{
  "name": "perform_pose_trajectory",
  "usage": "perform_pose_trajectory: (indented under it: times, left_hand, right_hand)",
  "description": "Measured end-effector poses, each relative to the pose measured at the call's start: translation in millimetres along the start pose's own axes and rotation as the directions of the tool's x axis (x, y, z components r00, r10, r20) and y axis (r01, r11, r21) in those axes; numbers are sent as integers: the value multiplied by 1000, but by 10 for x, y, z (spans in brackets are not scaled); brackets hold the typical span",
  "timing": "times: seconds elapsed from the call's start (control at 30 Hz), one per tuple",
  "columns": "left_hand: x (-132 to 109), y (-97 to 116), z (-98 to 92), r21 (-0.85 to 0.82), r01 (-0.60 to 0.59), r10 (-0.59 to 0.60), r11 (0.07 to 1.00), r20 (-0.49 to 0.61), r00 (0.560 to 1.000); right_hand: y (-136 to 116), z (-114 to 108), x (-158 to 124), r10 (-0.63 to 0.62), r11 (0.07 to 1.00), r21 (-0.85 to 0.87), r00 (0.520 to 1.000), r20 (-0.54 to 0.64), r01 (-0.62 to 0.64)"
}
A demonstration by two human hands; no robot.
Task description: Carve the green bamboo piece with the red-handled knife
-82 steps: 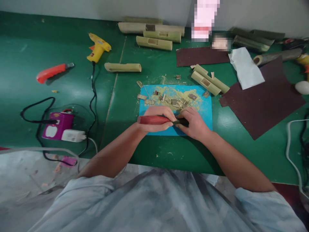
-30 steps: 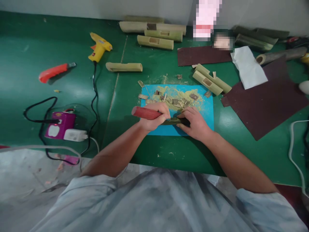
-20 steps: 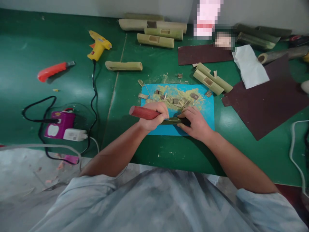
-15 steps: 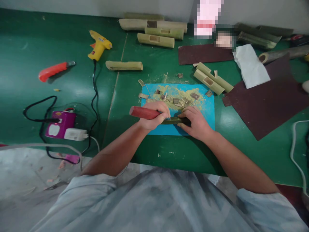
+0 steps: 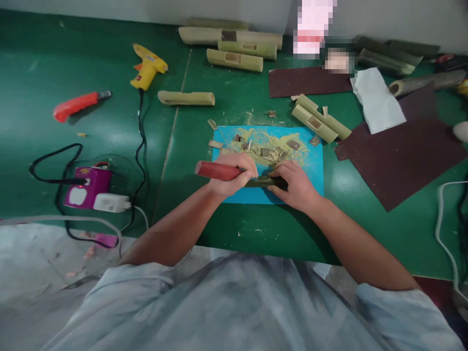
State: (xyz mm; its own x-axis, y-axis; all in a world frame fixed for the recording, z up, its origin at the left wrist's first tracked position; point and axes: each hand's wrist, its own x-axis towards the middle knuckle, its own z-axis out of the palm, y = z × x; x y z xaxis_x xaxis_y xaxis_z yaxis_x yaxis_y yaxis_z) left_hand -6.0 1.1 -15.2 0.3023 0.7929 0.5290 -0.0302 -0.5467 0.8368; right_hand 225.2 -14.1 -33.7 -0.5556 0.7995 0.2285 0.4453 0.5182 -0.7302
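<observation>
My left hand is closed around a red-handled tool; its handle points left and its working end is hidden by my fingers. That end meets a dark green bamboo piece, lying crosswise over a blue sheet. My right hand grips the right part of the same bamboo, thumb on the near side and fingers on the far side. Just beyond both hands, yellowish dust and small brown chips are scattered on the sheet.
Cut bamboo pieces lie at the back, and two more rest right of the sheet. A yellow glue gun, a red knife and a purple power adapter with cords occupy the left. Brown sheets and white paper lie right.
The whole view has shifted very slightly. Both hands, the tool and the bamboo keep nearly the same positions and grips.
</observation>
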Motion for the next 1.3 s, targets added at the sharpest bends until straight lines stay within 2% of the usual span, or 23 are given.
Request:
perform_pose_trajectory:
  times: [0.13, 0.4, 0.47, 0.57, 0.77, 1.07, 1.3]
  left_hand:
    - [22, 24, 11, -2, 13, -13, 1000, 10, 1000]
    - [-39, -49, 17, 119, 1, 15, 993, -137, 990]
    - [-28, -41, 9, 103, 17, -7, 995, -93, 996]
    - [15, -7, -6, 99, 50, -55, 994, 42, 998]
    - [54, 19, -10, 66, 75, -84, 995, 158, 984]
    - [64, 18, 5, 98, 30, -50, 995, 204, 978]
    - [44, 34, 18, 107, 28, -49, 994, 201, 978]
  right_hand:
    - [1, -3, 0, -1, 1000, 0, 1000, 2, 1]
    - [11, 2, -1, -4, 1000, 1, 1000, -10, 4]
    - [10, 5, -4, -5, 1000, 1, 1000, -8, 5]
    - [7, 5, -7, -18, 1000, -5, 1000, -21, 18]
    - [3, -8, 0, -20, 1000, -8, 1000, -6, 20]
    - [-10, -8, 11, -1, 1000, 5, 1000, 4, 1]
    - [-13, -10, 10, -18, 1000, 5, 1000, -8, 18]
